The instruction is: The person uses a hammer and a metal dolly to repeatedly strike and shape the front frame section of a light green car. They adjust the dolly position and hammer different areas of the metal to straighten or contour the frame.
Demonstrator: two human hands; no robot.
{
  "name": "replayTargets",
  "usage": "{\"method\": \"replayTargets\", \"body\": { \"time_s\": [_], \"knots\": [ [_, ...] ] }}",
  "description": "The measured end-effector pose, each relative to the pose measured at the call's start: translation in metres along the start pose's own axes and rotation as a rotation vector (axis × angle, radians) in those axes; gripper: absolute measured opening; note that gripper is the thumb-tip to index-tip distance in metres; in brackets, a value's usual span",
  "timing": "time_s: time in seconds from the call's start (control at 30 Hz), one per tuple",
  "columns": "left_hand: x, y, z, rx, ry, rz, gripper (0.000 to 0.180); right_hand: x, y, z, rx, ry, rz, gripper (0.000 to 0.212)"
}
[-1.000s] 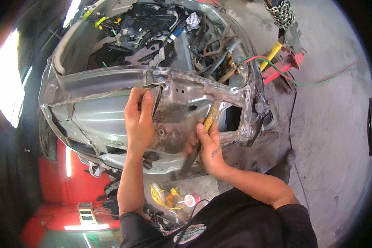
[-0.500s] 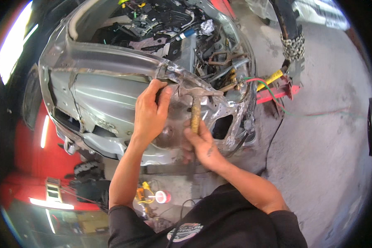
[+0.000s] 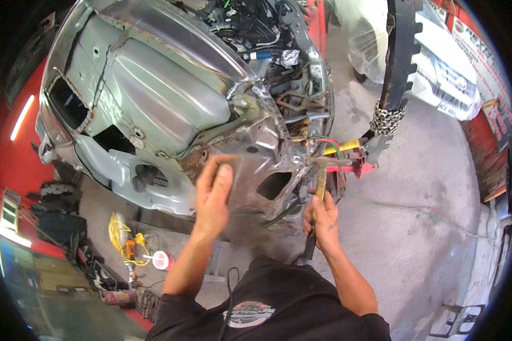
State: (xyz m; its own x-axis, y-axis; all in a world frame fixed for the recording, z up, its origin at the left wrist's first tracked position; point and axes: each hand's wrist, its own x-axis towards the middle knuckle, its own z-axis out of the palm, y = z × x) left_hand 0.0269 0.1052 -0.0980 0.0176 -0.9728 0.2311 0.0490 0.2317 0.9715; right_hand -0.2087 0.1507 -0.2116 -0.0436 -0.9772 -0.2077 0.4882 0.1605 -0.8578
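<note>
The stripped grey car body (image 3: 165, 91) stands in front of me, with bare and rust-stained metal on its near corner panel (image 3: 250, 162). My left hand (image 3: 213, 196) is over that panel with thumb and fingers apart, its fingertips smeared by motion. Nothing shows in it, and I cannot tell whether it touches the metal. To the right, my right hand (image 3: 325, 219) is wrapped round the handle of a hammer (image 3: 321, 184). The handle is worn yellow with a dark lower end. Its metal head points up, just off the corner of the car body.
A thick chain (image 3: 388, 120) wraps a dark post beside a yellow cylinder (image 3: 341, 148). Red and green hoses (image 3: 338, 149) trail over the floor. Behind stands a plastic-covered white car (image 3: 438, 74). An orange tool (image 3: 130, 250) and a cup (image 3: 162, 260) are at lower left.
The hammer has moved right and down in my right hand, away from the panel's upper edge. My left hand has come off that edge and lower. The view has shifted too.
</note>
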Motion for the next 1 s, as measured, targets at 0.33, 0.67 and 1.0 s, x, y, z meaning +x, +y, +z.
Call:
{"method": "replayTargets", "body": {
  "time_s": [0.33, 0.67, 1.0],
  "knots": [
    [0.011, -0.089, 0.020, -1.011, -0.187, -0.676, 0.046, -0.010, -0.086, 0.018, -0.455, 0.022, -0.335, 0.051],
    [0.067, -0.093, 0.050, -1.515, -0.441, -0.683, 0.049, -0.023, -0.157, 0.061, -1.210, 0.210, -0.555, 0.052],
    [0.110, -0.067, 0.063, -1.704, -0.558, -0.592, 0.050, -0.029, -0.200, 0.123, -1.649, 0.241, -0.583, 0.047]
  ]
}}
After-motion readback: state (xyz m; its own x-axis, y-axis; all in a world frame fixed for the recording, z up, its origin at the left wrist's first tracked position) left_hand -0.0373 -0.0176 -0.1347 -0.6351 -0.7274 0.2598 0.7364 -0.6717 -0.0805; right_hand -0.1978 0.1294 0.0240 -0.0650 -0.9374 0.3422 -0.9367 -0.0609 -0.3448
